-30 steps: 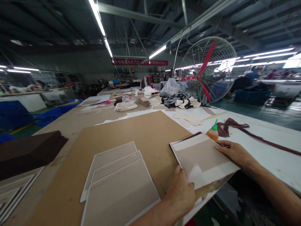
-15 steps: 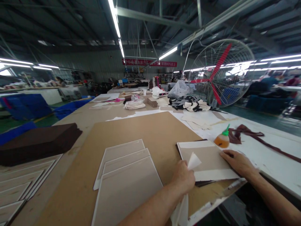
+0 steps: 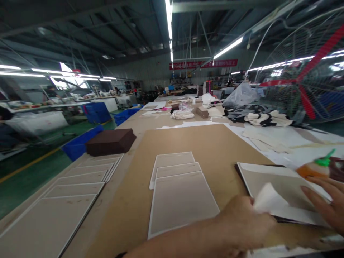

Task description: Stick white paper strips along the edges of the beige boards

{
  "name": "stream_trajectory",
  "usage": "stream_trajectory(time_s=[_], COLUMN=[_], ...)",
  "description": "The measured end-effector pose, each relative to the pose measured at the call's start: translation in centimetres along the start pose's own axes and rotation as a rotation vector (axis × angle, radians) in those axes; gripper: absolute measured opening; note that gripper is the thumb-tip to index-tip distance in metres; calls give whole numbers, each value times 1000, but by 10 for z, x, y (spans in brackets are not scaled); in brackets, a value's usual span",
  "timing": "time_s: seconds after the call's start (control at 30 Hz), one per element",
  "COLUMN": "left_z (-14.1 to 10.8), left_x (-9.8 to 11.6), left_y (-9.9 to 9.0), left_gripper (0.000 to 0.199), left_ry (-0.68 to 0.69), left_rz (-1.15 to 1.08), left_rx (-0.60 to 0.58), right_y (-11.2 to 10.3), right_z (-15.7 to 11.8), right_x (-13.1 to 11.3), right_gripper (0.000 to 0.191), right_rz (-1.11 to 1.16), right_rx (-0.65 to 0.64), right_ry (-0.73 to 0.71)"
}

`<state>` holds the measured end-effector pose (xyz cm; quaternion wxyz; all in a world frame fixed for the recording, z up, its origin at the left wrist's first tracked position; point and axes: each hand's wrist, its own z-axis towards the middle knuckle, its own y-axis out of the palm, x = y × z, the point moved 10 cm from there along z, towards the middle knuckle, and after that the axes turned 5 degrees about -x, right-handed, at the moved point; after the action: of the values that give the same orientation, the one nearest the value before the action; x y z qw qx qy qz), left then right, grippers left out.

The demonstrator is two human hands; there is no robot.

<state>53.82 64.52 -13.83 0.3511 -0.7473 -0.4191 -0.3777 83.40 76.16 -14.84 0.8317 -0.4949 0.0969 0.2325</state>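
Head view, nearest: our left hand (image 3: 247, 222), blurred, at the lower right of centre, is closed with a white paper flap (image 3: 270, 199) grasped at its thumb side.
Right hand: at the right edge of the frame we have our right hand (image 3: 329, 200) loose and unclenched, fingers spread over the panel's right side.
Panel in work: the beige panel (image 3: 285, 179) lies between our two hands at the lower right, pale bands along its borders, dark brown material showing beneath it.
Middle panels: left of our left hand, three overlapping panels (image 3: 182, 200) lie on a tan board (image 3: 166, 139) at the lower centre.
Left panels: a row of overlapping beige panels (image 3: 53, 218) fills the lower left.
Bottle: we see an orange bottle (image 3: 313, 169) with a green nozzle just beyond our right hand.
Brown stack: a dark brown stack (image 3: 110, 143) sits left of centre, beside a blue bin (image 3: 83, 143).
Farther along: black, grey and cream scraps (image 3: 258, 114) are heaped right of centre, near a clear plastic bag (image 3: 240, 95).
Fan: a large fan (image 3: 298, 80) with red blades stands at the upper right.
Far wall: we see a red banner (image 3: 204, 64) above centre.
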Motion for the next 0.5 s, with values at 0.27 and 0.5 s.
stream_trajectory(time_s=[0.27, 0.5], left_z=[-124, -126], left_x=[-75, -158], left_y=[-142, -167], left_gripper=[37, 51], left_ry=[-1, -70], left_rz=[768, 797], left_rx=[468, 551], right_y=[87, 133], right_z=[-65, -89], right_x=[-234, -257], right_gripper=[43, 55], right_rz=[83, -18], right_rx=[-514, -669], right_ry=[-404, -371])
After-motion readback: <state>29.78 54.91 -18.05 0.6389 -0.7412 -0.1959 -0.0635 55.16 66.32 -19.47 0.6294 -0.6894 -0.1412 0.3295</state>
